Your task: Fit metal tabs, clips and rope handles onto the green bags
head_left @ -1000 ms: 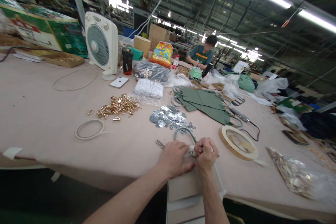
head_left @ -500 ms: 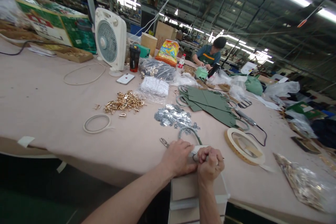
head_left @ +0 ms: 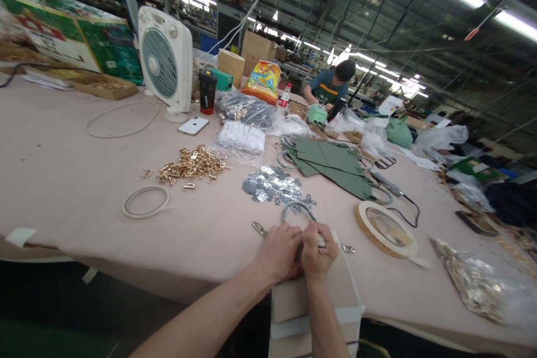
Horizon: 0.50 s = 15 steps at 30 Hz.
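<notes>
My left hand (head_left: 280,251) bends over a work piece on a beige box (head_left: 289,302) at the table's front edge. From under the hands a grey-green looped handle (head_left: 298,207) sticks out at the back. A metal-ended tab (head_left: 259,228) shows to the left and another metal end (head_left: 348,248) to the right; whether they belong to the same piece is hidden. My right hand (head_left: 319,254) is closed beside the left, touching it, round a tool with a pale rounded end (head_left: 321,240). The tool's working end is hidden. Behind the hands lies a pile of small silvery metal plates (head_left: 272,183).
Gold-coloured fasteners (head_left: 193,165) lie left of the plates, near a tape ring (head_left: 146,201). Green panels with handles (head_left: 331,162) are stacked behind. On the right are a tape roll (head_left: 386,229) and a bag of metal parts (head_left: 470,279). A fan (head_left: 165,61) stands back left; a person (head_left: 329,86) sits beyond.
My right hand has shifted left and turned, its fingers now close against the left hand. The metal end on the right has come into clear sight. The view has shifted slightly.
</notes>
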Available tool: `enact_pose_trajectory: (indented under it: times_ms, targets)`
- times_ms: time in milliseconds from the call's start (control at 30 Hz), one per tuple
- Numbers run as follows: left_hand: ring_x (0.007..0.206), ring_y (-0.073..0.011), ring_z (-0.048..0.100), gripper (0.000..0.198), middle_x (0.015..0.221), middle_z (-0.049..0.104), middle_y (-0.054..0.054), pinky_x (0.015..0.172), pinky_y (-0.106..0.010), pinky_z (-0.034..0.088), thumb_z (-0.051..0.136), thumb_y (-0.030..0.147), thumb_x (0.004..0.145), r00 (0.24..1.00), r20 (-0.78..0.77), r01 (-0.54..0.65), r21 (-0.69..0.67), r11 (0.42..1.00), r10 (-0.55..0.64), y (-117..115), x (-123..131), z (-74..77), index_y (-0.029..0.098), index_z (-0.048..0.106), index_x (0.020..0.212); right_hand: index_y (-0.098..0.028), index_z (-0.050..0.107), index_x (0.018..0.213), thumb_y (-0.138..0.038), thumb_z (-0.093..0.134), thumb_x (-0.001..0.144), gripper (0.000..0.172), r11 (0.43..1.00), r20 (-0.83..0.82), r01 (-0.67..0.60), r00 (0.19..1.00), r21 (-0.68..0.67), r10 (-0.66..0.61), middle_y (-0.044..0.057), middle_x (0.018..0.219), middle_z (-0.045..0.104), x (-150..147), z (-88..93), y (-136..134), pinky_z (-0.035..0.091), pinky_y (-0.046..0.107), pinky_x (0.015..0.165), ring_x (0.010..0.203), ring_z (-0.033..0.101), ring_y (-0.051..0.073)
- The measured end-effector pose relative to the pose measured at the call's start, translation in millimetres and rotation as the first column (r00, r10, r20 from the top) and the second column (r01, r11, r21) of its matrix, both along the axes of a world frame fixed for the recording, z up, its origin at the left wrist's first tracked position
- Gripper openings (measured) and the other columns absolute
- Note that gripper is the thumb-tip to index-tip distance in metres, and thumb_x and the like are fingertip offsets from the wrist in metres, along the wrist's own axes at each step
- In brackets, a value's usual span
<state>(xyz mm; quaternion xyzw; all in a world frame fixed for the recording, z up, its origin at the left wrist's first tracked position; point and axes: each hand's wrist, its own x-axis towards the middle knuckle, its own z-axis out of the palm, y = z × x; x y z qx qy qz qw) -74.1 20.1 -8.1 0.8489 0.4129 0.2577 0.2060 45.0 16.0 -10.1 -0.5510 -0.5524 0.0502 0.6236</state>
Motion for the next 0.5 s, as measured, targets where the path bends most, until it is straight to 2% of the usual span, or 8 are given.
enact_pose_trajectory:
  times_ms: [100, 233, 300, 400, 500]
  targets:
    - [0.114, -0.0299, 0.058, 0.043, 0.121, 0.07, -0.005, 0.091, -0.043, 0.046, 0.074, 0.041, 0.083, 1.0, 0.01, -0.001, -0.012, 1.0, 0.001, 0, -1, 0.7, 0.026, 0.063, 0.121, -0.019, 0.057, 0.069, -0.045, 0.065, 0.098, 0.04, 0.997, -0.159, -0.049, 0.986, -0.055, 0.04, -0.005, 0.057, 0.051, 0, 8.9, 4, 0.04, 0.024, 0.05, 0.051, 0.046, 0.011]
    - [0.115, -0.0302, 0.059, 0.054, 0.121, 0.07, -0.005, 0.093, -0.045, 0.046, 0.078, 0.057, 0.079, 1.0, 0.016, -0.022, -0.006, 1.0, 0.022, -1, 0, -1.8, 0.025, 0.063, 0.119, -0.021, 0.048, 0.067, -0.047, 0.064, 0.099, 0.045, 0.993, -0.442, -0.106, 0.889, 0.047, 0.116, -0.009, 0.052, 0.041, 5, 23.3, 10, 0.026, 0.02, 0.038, 0.04, 0.034, 0.007]
    - [0.115, -0.0302, 0.059, 0.056, 0.122, 0.07, -0.005, 0.094, -0.045, 0.046, 0.078, 0.059, 0.079, 1.0, 0.011, -0.023, 0.006, 1.0, 0.023, -2, 0, -2.7, 0.024, 0.064, 0.12, -0.021, 0.049, 0.067, -0.047, 0.067, 0.098, 0.045, 0.986, -0.462, -0.161, 0.872, 0.037, 0.16, -0.009, 0.052, 0.041, 6, 27.7, 16, 0.025, 0.02, 0.037, 0.04, 0.035, 0.007]
    - [0.115, -0.0299, 0.059, 0.051, 0.121, 0.071, -0.006, 0.092, -0.045, 0.047, 0.075, 0.057, 0.083, 1.0, -0.01, -0.03, 0.017, 0.999, 0.03, -2, 0, -2.2, 0.024, 0.065, 0.12, -0.021, 0.049, 0.066, -0.049, 0.067, 0.098, 0.046, 0.959, -0.416, -0.273, 0.883, -0.077, 0.218, -0.009, 0.051, 0.042, 6, 28.4, 24, 0.03, 0.02, 0.038, 0.041, 0.037, 0.008]
    - [0.113, -0.031, 0.06, 0.051, 0.118, 0.071, -0.008, 0.088, -0.045, 0.048, 0.073, 0.055, 0.084, 0.998, -0.045, -0.036, 0.024, 0.999, 0.037, -2, 1, -0.5, 0.022, 0.065, 0.122, -0.021, 0.05, 0.066, -0.049, 0.064, 0.099, 0.046, 0.954, -0.307, -0.266, 0.927, -0.138, 0.215, -0.008, 0.05, 0.042, 4, 24.8, 28, 0.034, 0.022, 0.041, 0.042, 0.038, 0.009]
